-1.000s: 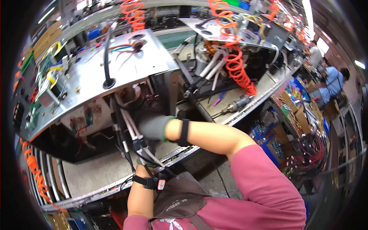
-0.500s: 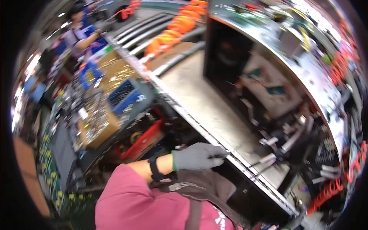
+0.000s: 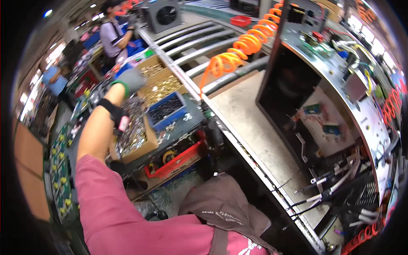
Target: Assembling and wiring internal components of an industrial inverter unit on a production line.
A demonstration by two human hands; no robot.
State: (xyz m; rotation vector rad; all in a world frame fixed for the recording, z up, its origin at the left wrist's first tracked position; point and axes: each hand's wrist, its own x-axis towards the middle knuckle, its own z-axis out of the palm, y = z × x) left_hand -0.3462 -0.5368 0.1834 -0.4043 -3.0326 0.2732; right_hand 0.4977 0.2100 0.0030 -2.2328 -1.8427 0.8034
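My left hand (image 3: 131,81), in a grey glove with a green cuff, reaches over the parts bench on the left. Its fingers are blurred, so whether they hold anything is not visible. Next to it is a cardboard box of gold-coloured small metal parts (image 3: 163,89). Closer to me stands another cardboard box (image 3: 142,148) with silvery metal pieces, partly covered by my forearm. Beside these sits a blue tray (image 3: 166,123) of dark small parts. A black band (image 3: 111,111) circles my left wrist. My right hand is out of view.
A large metal cabinet (image 3: 267,72) stands on the roller conveyor (image 3: 204,36), with loose cables at its near end. A coiled orange hose (image 3: 242,44) hangs over the rollers. Under the bench is a red bin (image 3: 176,159). Another person (image 3: 112,36) stands at the far left.
My left hand has moved from in front of my body, beside the conveyor rail, out to the far left over the boxes of parts. The view has shifted left too.
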